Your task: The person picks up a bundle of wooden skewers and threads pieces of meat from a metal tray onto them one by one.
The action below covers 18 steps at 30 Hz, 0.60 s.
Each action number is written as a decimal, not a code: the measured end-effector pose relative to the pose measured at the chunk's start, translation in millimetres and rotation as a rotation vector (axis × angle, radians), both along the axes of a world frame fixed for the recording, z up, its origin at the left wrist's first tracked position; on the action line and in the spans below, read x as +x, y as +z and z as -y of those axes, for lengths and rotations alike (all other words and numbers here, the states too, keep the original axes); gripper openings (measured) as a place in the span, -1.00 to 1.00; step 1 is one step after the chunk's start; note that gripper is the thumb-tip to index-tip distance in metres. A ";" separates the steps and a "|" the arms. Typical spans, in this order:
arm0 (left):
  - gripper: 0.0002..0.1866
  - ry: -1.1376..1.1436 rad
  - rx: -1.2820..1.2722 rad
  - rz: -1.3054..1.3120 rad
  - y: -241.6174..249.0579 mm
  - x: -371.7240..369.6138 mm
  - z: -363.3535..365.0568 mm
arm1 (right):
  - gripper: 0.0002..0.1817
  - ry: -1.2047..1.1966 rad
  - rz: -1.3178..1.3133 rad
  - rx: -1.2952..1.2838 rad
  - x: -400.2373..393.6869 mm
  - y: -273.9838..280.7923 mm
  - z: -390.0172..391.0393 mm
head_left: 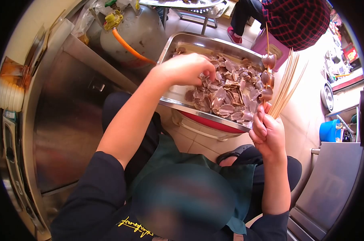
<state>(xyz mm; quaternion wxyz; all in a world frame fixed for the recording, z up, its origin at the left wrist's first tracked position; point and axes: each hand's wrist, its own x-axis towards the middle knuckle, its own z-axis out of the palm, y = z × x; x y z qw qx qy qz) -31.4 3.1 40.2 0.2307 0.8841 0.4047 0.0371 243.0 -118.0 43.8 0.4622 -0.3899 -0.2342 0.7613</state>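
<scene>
A metal tray (178, 105) holds a heap of thin purple-brown meat slices (226, 94), possibly gizzard. Over its left part reaches my left hand (190, 70), fingers curled and pinched at a slice on the heap's edge; the fingertips are partly hidden. At the tray's right corner, my right hand (267, 130) is closed round a bamboo skewer (267, 36), held upright with several folded meat slices (267, 78) threaded on it. The same hand also grips a bundle of bare bamboo skewers (287, 84), which fans upward to the right.
Under the tray is a red tub (214, 122). A gas cylinder (132, 36) with an orange hose (128, 47) stands behind at left. Another person in a checked garment (298, 22) is near a pink container (270, 46). A metal cabinet (69, 132) flanks my left; a blue bucket (329, 130) stands right.
</scene>
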 end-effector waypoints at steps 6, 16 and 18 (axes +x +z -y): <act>-0.79 0.085 -0.142 0.214 12.3 -14.4 -4.0 | -0.88 -0.007 -0.006 -0.001 1.2 -2.0 -0.3; -0.82 0.028 -0.300 0.331 6.3 -5.4 -6.8 | -0.90 0.045 -0.016 0.003 -4.4 -1.9 -0.4; -0.80 0.041 -0.228 0.303 1.4 -4.8 -7.7 | -0.90 0.037 0.000 -0.004 -5.6 -0.4 -0.1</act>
